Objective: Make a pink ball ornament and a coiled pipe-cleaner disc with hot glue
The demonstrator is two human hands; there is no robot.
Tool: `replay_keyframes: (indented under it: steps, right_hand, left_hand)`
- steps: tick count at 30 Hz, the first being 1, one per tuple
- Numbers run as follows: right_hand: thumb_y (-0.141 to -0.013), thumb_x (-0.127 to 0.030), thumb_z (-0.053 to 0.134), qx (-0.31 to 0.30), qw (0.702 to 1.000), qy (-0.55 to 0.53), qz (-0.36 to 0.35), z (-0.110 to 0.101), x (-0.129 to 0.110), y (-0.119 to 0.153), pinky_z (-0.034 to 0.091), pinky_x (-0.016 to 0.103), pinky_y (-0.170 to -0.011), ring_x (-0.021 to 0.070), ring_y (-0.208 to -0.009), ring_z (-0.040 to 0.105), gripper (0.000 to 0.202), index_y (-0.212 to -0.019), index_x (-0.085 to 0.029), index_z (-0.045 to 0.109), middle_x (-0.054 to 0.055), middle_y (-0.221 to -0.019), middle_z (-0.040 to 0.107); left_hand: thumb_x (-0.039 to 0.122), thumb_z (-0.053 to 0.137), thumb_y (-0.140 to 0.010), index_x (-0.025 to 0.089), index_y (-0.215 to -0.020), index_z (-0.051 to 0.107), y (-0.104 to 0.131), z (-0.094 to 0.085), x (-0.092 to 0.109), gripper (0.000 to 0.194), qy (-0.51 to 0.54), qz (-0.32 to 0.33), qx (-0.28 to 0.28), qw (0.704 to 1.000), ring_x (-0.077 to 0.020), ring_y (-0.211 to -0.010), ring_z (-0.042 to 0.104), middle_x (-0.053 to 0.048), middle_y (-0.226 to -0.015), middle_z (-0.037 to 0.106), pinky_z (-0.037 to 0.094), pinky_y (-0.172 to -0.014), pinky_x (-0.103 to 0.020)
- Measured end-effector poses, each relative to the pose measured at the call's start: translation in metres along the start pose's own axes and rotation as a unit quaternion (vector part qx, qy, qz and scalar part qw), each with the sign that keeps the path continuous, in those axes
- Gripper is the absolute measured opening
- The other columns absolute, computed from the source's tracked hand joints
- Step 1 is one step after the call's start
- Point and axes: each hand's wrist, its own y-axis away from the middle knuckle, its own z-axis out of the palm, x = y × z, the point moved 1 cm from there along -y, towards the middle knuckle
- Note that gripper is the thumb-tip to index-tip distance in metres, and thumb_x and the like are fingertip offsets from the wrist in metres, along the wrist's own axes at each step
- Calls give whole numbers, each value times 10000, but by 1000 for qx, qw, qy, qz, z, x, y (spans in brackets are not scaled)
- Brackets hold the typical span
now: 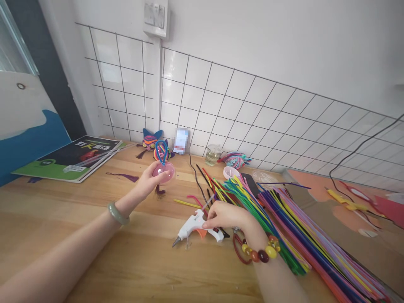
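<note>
My left hand is closed on a clear pink round case, held up above the table. A bent blue pipe cleaner forms an upright loop at the top of the case. On the right, my right hand has its fingers curled at the white hot glue gun, thumb against its body. The gun's nozzle points down to the left, close to the tabletop, with a wire stand beneath. Some of my right fingers are hidden behind the hand.
A big bundle of coloured pipe cleaners spreads along the right. Behind stand a phone, a glass jar and a colourful fish-like ornament. Books lie at left; a purple tassel is nearby. Yellow-handled pliers lie far right.
</note>
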Motion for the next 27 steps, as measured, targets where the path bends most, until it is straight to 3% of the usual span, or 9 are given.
replay_keyframes:
  steps: [3,9,16,20,22,27]
  right_hand:
    - [-625,-473,623,-30,998,48,0,10,-3,-8,211,218,-391,67,-399,329,357,-472,-163,537,-51,-431,427]
    - [-657,-462,596,-11,997,60,-44,15,-9,-15,201,207,-406,67,-442,334,333,-530,-171,495,-62,-487,395]
    - [-716,-474,548,56,996,-20,-63,6,-4,-12,262,195,-454,86,-519,403,317,-686,-158,564,-35,-592,493]
    - [-739,-475,519,150,986,-61,-44,-2,10,-15,260,198,-452,89,-529,382,336,-685,-144,550,-34,-597,456]
    - [-731,-457,537,167,983,-69,-40,-4,16,-18,251,193,-444,86,-532,372,319,-667,-145,529,-41,-591,423]
    - [-729,-468,545,102,985,-124,-68,0,19,-22,265,187,-435,79,-512,375,327,-674,-146,526,-45,-589,431]
  left_hand:
    - [378,683,-630,178,-1049,554,0,3,-11,482,-1,-4,-17,1000,-241,-936,559,-64,-991,624,429,-817,-324]
    - [367,714,-588,189,-1047,549,3,10,-23,520,-6,-4,-52,999,-255,-944,576,-74,-1016,634,433,-839,-339]
    - [360,710,-595,172,-1087,534,4,8,-26,555,-22,-10,-91,996,-256,-976,569,-91,-1061,620,418,-874,-363]
    - [363,690,-618,153,-1127,508,6,10,-27,580,-10,-19,-136,990,-251,-987,566,-102,-1095,603,416,-878,-374]
    - [362,688,-616,158,-1134,500,6,11,-28,588,-11,-25,-140,990,-253,-990,563,-99,-1095,602,413,-883,-379]
    - [374,665,-633,154,-1121,509,4,8,-30,557,-24,-28,-147,988,-255,-983,563,-86,-1073,611,417,-879,-379]
